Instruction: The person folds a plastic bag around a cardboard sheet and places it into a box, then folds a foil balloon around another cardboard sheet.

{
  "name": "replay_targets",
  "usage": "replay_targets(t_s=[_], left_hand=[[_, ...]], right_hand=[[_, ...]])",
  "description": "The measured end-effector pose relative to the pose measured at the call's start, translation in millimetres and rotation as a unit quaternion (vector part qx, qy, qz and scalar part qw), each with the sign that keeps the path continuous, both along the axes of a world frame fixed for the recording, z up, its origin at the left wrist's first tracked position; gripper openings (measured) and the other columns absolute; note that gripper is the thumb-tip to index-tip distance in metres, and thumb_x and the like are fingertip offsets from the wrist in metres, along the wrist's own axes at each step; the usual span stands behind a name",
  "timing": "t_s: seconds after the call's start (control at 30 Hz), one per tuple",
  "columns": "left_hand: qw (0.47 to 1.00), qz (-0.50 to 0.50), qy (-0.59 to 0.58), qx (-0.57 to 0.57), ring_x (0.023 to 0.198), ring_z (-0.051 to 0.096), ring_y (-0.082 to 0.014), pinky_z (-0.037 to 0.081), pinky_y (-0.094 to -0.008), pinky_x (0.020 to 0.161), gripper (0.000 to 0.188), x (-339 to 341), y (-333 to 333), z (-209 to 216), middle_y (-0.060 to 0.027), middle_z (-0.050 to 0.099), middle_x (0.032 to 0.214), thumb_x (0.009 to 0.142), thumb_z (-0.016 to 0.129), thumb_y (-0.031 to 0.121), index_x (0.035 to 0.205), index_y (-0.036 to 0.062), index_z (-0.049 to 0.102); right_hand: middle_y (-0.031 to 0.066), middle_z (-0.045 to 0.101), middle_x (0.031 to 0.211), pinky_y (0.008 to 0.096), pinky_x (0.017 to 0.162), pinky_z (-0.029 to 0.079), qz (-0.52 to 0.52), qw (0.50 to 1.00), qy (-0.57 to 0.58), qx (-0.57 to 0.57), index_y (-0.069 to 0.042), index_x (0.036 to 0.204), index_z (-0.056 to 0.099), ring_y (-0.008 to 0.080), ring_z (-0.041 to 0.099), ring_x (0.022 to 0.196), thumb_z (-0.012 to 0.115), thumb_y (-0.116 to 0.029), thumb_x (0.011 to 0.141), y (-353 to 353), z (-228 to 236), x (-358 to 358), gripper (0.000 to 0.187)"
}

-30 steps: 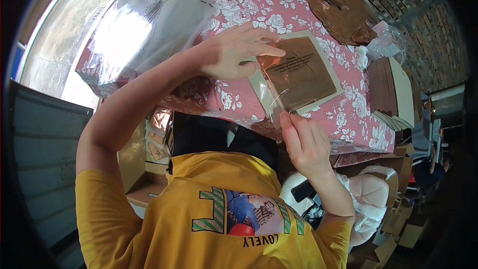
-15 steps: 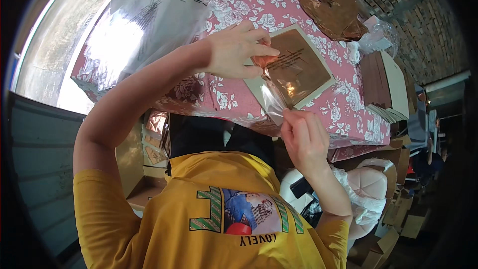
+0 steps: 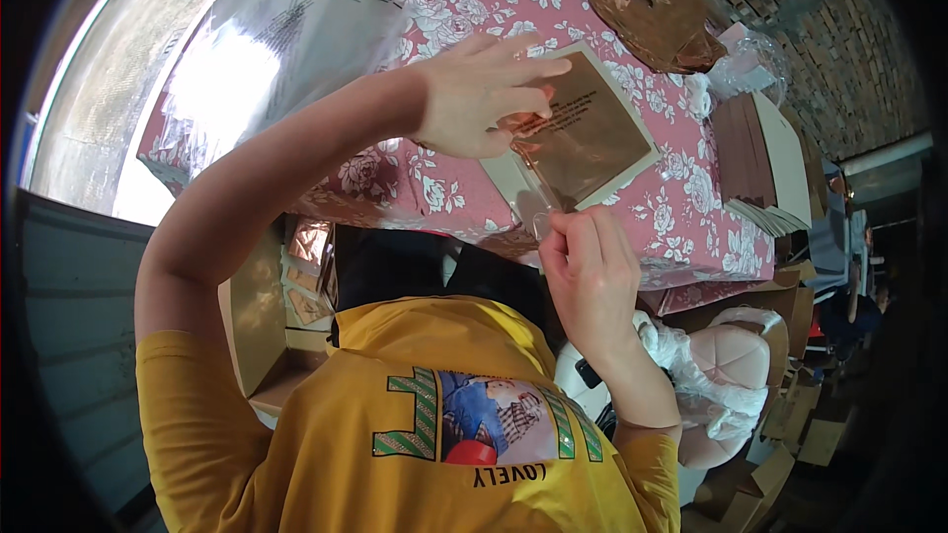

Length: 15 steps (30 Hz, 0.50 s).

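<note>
A square copper-coloured sheet [image 3: 602,128] in a clear plastic bag lies on a slightly larger pale board on the table. Small dark print runs across the bag. Over its left edge my left hand [image 3: 489,99] is spread open, palm down, with fingertips on or just above the shiny surface. My right hand [image 3: 592,266], closed in a pinch at the near edge, grips the clear plastic flap [image 3: 538,202] of the bag. The flap is drawn into a narrow fold between the two hands.
A flowered pink cloth [image 3: 454,0] covers the table. Clear plastic bags [image 3: 286,49] are heaped at the left, and crumpled copper-coloured film [image 3: 657,20] lies along the far edge. Pale boards [image 3: 765,158] stand stacked at the right. Below right is a padded white seat [image 3: 726,375].
My right hand has shifted slightly left, pulling the flap into a narrower fold. The fingers of my left hand have spread and lifted a little. The sheet now looks smoother, with less glare.
</note>
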<state>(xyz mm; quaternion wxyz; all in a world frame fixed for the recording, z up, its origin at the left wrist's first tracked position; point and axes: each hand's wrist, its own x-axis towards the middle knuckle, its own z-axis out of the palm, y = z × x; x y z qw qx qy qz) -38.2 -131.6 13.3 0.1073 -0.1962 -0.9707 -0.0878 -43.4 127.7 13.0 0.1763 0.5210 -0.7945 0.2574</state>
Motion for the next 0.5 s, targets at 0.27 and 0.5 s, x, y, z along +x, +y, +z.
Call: replay_targets(t_s=[0.27, 0.5], left_hand=[[0.991, -0.076, -0.053, 0.1, 0.132, 0.046, -0.0331, 0.038, -0.043, 0.111, 0.055, -8.1, 3.7, 4.5, -0.016, 0.049, 0.142, 0.082, 0.057, 0.013, 0.136, 0.0103, 0.052], [0.994, -0.056, -0.063, 0.069, 0.132, 0.045, -0.0332, 0.038, -0.0419, 0.113, 0.064, -8.5, 3.4, 0.2, -0.0168, 0.047, 0.144, 0.082, 0.058, 0.016, 0.145, 0.0122, 0.048]], right_hand=[[0.0108, 0.049, 0.082, 0.0394, 0.064, 0.05, -0.016, 0.999, 0.024, 0.038, -0.003, 0.089, 0.056, 0.0291, 0.057, 0.074, 0.07, 0.002, 0.076, -3.0, 2.3, 4.3, 0.02], [0.0109, 0.057, 0.082, 0.0395, 0.065, 0.051, -0.017, 0.995, -0.087, -0.043, -0.003, 0.094, 0.062, 0.03, 0.062, 0.075, 0.071, 0.007, 0.071, 0.0, 4.8, -2.1, 0.026]])
